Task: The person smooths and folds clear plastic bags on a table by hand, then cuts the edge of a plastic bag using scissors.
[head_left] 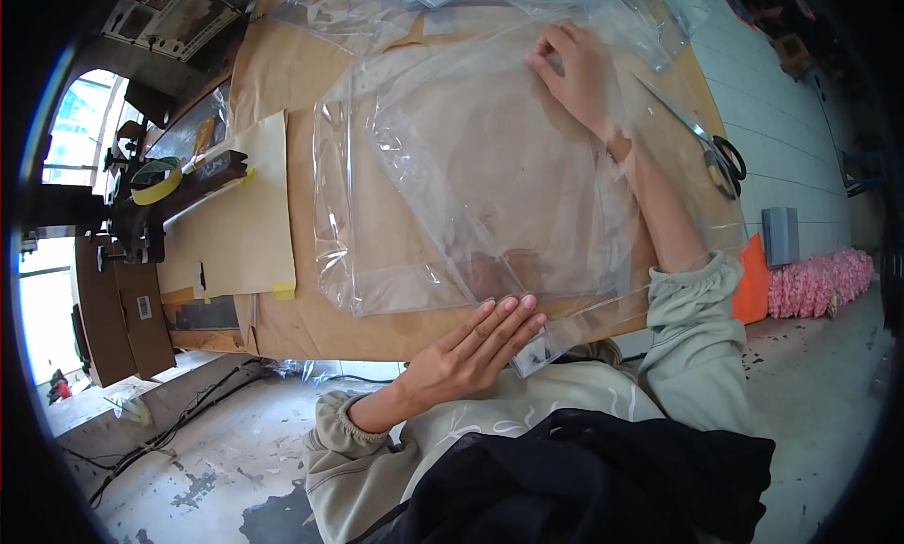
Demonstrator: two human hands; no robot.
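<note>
The worktop (315, 335) is surfaced with creased brown sheeting and stands above a pale floor (282, 422) with flaked, darker patches. The clear plastic film (508, 148) lies across it in overlapping layers between the two hands, a narrow part reaching past the near edge beside the wearer's clothing. The left hand (471, 351) rests with its fingers straight, together and grasping nothing, their tips at the film's near margin. The right hand (576, 78) is over the far part, fingers curled toward the thumb; blur prevents confirming whether film is pinched. Assessed risks: the thin, slippery layers could skate apart if the flat hand pressed unevenly, and a quick pull could set diagonal creases or drag the overhanging part against the sleeve. The scissors (704, 135), pointed blades toward the film and dark looped handles near the worktop's right edge, could snag or nick it, or be knocked off. Material condition: film glossy and transparent, with stiff-looking folds and bright, wavy reflections; cream sheet (240, 205) matte and straight-edged; tape roll (158, 192) yellow and ring-shaped; bundle (819, 285) pink and ruffled.
</note>
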